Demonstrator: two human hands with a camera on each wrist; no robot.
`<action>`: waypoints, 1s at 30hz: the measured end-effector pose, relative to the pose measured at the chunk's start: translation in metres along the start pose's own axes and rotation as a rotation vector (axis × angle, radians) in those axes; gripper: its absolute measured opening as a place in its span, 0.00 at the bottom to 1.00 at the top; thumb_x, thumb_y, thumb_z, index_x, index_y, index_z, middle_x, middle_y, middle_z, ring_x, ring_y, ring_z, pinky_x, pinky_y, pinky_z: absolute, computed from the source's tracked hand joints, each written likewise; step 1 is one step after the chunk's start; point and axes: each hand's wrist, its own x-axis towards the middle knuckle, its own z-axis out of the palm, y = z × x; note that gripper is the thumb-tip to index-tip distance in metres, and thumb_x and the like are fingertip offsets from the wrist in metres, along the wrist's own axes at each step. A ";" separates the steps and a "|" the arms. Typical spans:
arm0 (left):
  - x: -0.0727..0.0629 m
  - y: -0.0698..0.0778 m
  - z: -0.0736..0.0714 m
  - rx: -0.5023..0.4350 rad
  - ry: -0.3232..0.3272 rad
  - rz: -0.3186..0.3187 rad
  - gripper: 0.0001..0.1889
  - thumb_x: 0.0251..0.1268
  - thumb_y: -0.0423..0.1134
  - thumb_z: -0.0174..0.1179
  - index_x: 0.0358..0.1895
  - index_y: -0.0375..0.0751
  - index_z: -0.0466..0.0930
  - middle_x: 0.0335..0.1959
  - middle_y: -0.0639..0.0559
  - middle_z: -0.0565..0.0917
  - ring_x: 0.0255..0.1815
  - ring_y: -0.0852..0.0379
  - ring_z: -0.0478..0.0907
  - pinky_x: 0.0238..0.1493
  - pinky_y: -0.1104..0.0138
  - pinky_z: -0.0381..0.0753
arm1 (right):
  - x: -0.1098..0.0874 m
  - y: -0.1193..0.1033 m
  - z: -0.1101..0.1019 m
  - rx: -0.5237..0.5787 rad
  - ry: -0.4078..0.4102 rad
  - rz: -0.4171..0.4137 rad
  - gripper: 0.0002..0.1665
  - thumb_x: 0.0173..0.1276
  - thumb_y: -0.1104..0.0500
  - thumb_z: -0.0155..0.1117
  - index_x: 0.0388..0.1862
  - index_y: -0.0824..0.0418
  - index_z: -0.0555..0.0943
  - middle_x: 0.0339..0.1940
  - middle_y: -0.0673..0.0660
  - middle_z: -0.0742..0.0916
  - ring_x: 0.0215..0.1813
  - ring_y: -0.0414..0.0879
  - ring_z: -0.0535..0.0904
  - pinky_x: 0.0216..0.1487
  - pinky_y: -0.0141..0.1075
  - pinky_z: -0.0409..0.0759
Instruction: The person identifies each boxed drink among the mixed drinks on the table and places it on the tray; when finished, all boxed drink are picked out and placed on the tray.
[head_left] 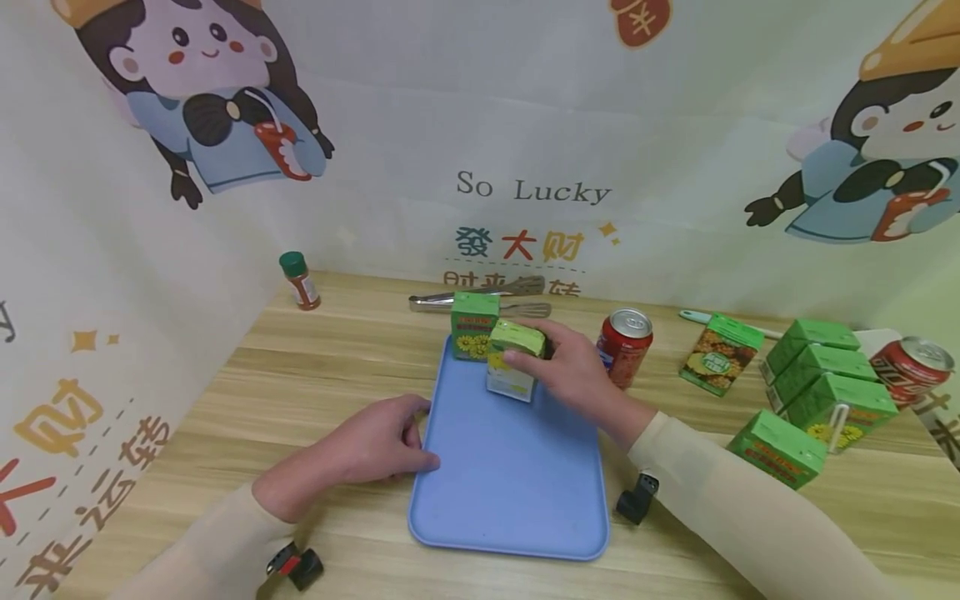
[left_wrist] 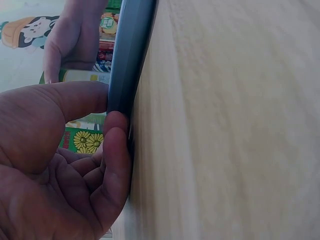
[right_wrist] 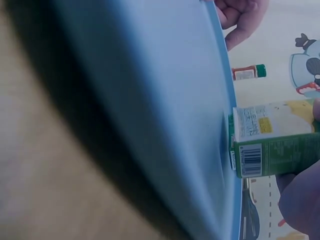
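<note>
Near end: blue tray flat on the worktop, long side running away from the person. Left hand at its left edge, fingers and thumb pinching the rim. Lone green carton off to the right, well apart from the tray.

Farther in: right hand over the tray's far half, fingers clamped on the held carton, thumb on its near side. Carton's long axis close to vertical, slight tilt; can't tell if its base touches the tray.

Key relation, my call: standing carton, upright in the tray's far-left corner, lies left of and beyond the right fingers. Right hand is nearer to it; long axes almost parallel. Cartons overlap in head view; contact unclear.

Far: upright red can right of the tray, metal tongs behind it.
</note>
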 end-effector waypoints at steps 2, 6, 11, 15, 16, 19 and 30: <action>0.000 0.000 0.000 0.000 0.000 -0.002 0.44 0.66 0.37 0.81 0.79 0.22 0.67 0.28 0.54 0.84 0.22 0.55 0.81 0.27 0.62 0.79 | 0.005 -0.002 0.003 0.001 -0.020 -0.004 0.35 0.76 0.48 0.79 0.78 0.52 0.81 0.63 0.57 0.89 0.59 0.52 0.87 0.60 0.50 0.84; 0.000 0.000 0.000 -0.001 -0.003 0.005 0.44 0.66 0.38 0.80 0.79 0.22 0.67 0.28 0.54 0.84 0.22 0.55 0.81 0.27 0.62 0.79 | 0.013 -0.006 0.008 -0.001 -0.054 -0.006 0.35 0.76 0.47 0.79 0.78 0.51 0.81 0.64 0.57 0.89 0.61 0.52 0.87 0.62 0.51 0.84; 0.000 -0.002 0.000 -0.001 -0.003 0.022 0.44 0.66 0.38 0.80 0.78 0.21 0.68 0.27 0.55 0.84 0.22 0.55 0.80 0.27 0.63 0.78 | 0.020 -0.012 0.013 -0.024 -0.070 -0.015 0.34 0.75 0.45 0.80 0.76 0.50 0.83 0.62 0.55 0.91 0.60 0.50 0.88 0.62 0.52 0.84; 0.000 -0.002 0.000 -0.002 -0.003 0.027 0.43 0.66 0.37 0.80 0.78 0.21 0.68 0.27 0.55 0.84 0.22 0.56 0.80 0.27 0.63 0.79 | 0.024 -0.012 0.018 -0.028 -0.097 -0.035 0.32 0.75 0.46 0.80 0.74 0.50 0.84 0.67 0.54 0.88 0.62 0.50 0.86 0.65 0.52 0.83; 0.000 -0.002 0.000 -0.003 -0.004 0.026 0.43 0.66 0.37 0.80 0.78 0.21 0.68 0.27 0.55 0.84 0.22 0.56 0.81 0.27 0.63 0.79 | 0.025 -0.012 0.019 -0.026 -0.105 -0.040 0.31 0.75 0.46 0.80 0.73 0.50 0.85 0.68 0.54 0.88 0.63 0.51 0.85 0.66 0.52 0.82; 0.000 -0.002 0.000 -0.004 -0.006 0.021 0.43 0.66 0.37 0.80 0.78 0.22 0.68 0.27 0.54 0.84 0.22 0.55 0.81 0.27 0.63 0.79 | 0.027 -0.011 0.021 -0.032 -0.116 -0.048 0.31 0.75 0.46 0.80 0.73 0.51 0.85 0.69 0.54 0.87 0.63 0.52 0.84 0.66 0.53 0.81; 0.000 -0.002 -0.001 0.000 -0.011 0.019 0.44 0.67 0.38 0.80 0.79 0.22 0.67 0.27 0.55 0.84 0.22 0.55 0.80 0.27 0.63 0.78 | 0.035 -0.010 0.030 -0.039 -0.139 -0.093 0.30 0.76 0.47 0.79 0.73 0.51 0.86 0.66 0.53 0.87 0.62 0.50 0.83 0.66 0.52 0.81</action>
